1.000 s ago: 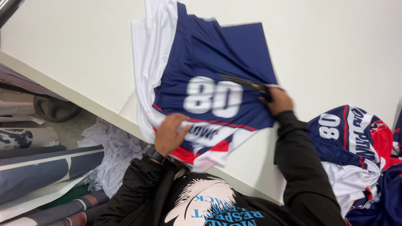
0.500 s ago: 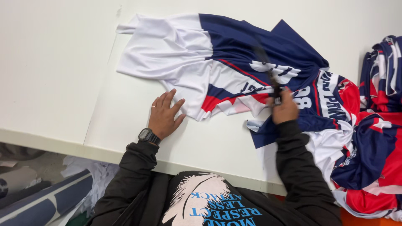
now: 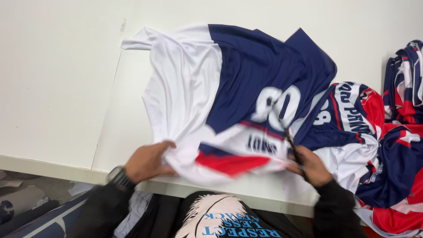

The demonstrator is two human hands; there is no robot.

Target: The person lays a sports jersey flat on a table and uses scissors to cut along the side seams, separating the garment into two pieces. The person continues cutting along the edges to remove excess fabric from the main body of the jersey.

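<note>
Slid nearer the table edge [image 3: 53, 164], both hands, left [image 3: 147, 161] and right [image 3: 310, 165], now grip the jersey [image 3: 246, 88].

Sports jersey [image 3: 246, 88], navy and white with red trim and large white numerals, lies spread and rumpled on the white surface, its near hem bunched at the near edge. Dark scissors [image 3: 291, 143] stand tilted at its near right edge, blades on the fabric.

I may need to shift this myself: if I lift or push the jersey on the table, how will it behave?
The jersey is probably floppy: it lies rumpled and bunches in the left hand. It looks thin and light for its size. Pushed, it would likely crumple rather than slide whole across the table.
</note>
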